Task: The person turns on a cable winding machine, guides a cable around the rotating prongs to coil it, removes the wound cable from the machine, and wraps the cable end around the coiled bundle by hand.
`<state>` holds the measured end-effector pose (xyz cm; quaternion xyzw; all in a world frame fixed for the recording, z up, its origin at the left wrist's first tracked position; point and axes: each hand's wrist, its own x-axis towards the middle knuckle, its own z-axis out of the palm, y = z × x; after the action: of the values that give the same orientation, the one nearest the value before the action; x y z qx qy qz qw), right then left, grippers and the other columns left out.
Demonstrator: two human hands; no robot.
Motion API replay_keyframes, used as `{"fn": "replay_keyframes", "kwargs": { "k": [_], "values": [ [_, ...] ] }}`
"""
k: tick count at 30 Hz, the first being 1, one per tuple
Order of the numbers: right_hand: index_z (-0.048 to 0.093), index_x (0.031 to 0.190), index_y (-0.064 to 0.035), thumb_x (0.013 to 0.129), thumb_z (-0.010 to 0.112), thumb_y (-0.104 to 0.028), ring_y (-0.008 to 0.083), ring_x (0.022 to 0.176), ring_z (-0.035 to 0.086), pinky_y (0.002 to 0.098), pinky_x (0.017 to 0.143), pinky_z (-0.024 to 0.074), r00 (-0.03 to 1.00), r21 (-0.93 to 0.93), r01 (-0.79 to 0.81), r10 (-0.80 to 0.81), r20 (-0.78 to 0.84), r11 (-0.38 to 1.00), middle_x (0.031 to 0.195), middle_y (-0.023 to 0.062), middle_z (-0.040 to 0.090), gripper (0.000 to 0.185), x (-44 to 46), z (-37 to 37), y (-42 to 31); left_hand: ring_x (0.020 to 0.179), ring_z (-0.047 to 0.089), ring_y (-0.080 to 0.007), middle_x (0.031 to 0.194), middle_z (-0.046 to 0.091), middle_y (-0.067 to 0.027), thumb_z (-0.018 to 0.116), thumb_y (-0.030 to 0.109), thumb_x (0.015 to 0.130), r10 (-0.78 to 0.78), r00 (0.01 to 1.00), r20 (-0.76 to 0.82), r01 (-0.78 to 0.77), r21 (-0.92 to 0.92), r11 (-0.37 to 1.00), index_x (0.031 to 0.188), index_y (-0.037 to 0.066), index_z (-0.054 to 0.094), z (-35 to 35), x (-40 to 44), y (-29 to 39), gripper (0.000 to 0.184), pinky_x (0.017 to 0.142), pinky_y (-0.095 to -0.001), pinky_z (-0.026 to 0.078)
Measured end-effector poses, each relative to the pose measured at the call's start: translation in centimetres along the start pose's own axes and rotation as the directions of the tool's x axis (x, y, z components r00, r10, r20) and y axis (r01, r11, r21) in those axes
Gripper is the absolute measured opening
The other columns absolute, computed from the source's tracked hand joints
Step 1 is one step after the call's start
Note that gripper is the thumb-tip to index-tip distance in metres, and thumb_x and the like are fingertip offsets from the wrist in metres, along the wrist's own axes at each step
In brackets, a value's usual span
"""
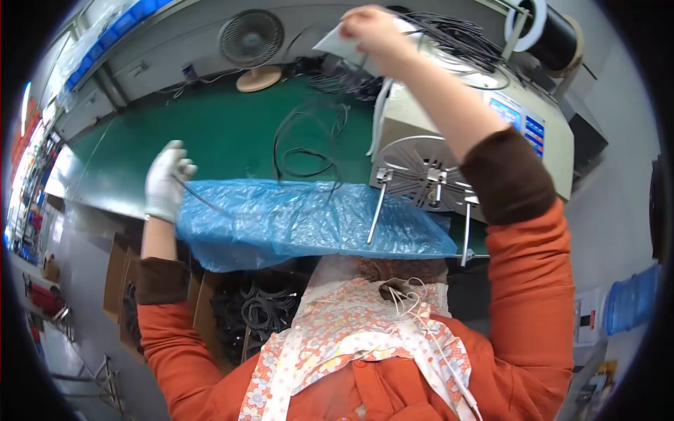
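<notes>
My left hand, in a white knitted glove, is closed at the left end of a blue plastic sheet. From its fingers a thin black cable runs right over the sheet. Loose loops of black cable lie on the green table beyond. My bare right hand is raised at the far side, its fingers pinched together over a white sheet; what they grip is hidden. Below my right forearm stands a beige winding machine with a slotted round plate and metal rods.
A bundle of black cables lies on top of the machine, near a large black spool. A fan stands at the back of the green table. Below the table edge, a cardboard box holds coiled black cables.
</notes>
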<state>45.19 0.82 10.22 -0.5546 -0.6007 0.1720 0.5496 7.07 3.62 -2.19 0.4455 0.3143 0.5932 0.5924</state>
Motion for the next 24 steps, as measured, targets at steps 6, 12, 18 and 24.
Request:
{"fn": "replay_keyframes", "kwargs": {
  "k": [6, 12, 18, 24],
  "values": [
    [0.063, 0.092, -0.0018, 0.075, 0.051, -0.011, 0.037, 0.086, 0.059, 0.0437, 0.078, 0.0473, 0.938, -0.689, 0.284, -0.044, 0.343, 0.667, 0.094, 0.0175, 0.062, 0.023, -6.7, 2.7, 3.0, 0.116, 0.046, -0.034, 0.128, 0.045, -0.0213, 0.066, 0.04, 0.07, -0.131, 0.86, 0.494, -0.435, 0.842, 0.318, 0.127, -0.003, 0.042, 8.3, -1.4, -13.7, 0.076, 0.097, -0.0373, 0.038],
    [0.062, 0.082, -0.0009, 0.076, 0.053, -0.01, 0.0289, 0.073, 0.059, 0.0355, 0.072, 0.0461, 0.856, -0.595, 0.517, -0.365, 0.365, 0.616, 0.086, 0.0122, 0.061, 0.014, -13.9, -6.6, 1.0, 0.104, 0.05, -0.0395, 0.122, 0.044, -0.0237, 0.061, 0.03, 0.072, -0.368, 0.82, 0.439, -0.523, 0.836, -0.167, 0.124, 0.005, 0.046, 6.2, -2.5, -18.2, 0.06, 0.093, -0.0394, 0.041],
    [0.059, 0.103, -0.0011, 0.078, 0.049, -0.006, 0.0267, 0.096, 0.058, 0.0329, 0.081, 0.0436, 0.879, -0.74, 0.452, -0.389, 0.276, 0.497, 0.111, 0.0126, 0.059, 0.027, -12.3, -13.2, 6.0, 0.071, 0.06, -0.0334, 0.074, 0.065, -0.0126, 0.048, 0.009, 0.067, -0.301, 0.821, 0.486, -0.498, 0.866, 0.04, 0.071, 0.007, 0.066, 8.5, 8.4, -14.6, 0.019, 0.072, -0.0396, 0.05],
    [0.054, 0.115, -0.0024, 0.079, 0.048, -0.004, 0.0229, 0.11, 0.052, 0.0337, 0.093, 0.0365, 0.927, -0.802, 0.359, -0.285, 0.245, 0.478, 0.123, 0.0102, 0.054, 0.037, -12.7, -12.8, 7.1, 0.076, 0.056, -0.037, 0.085, 0.057, -0.0166, 0.044, 0.011, 0.075, 0.035, 0.601, 0.799, -0.717, 0.558, -0.418, 0.083, 0.009, 0.057, 19.9, 23.2, -1.7, 0.015, 0.069, -0.0469, 0.047]
  ]
}}
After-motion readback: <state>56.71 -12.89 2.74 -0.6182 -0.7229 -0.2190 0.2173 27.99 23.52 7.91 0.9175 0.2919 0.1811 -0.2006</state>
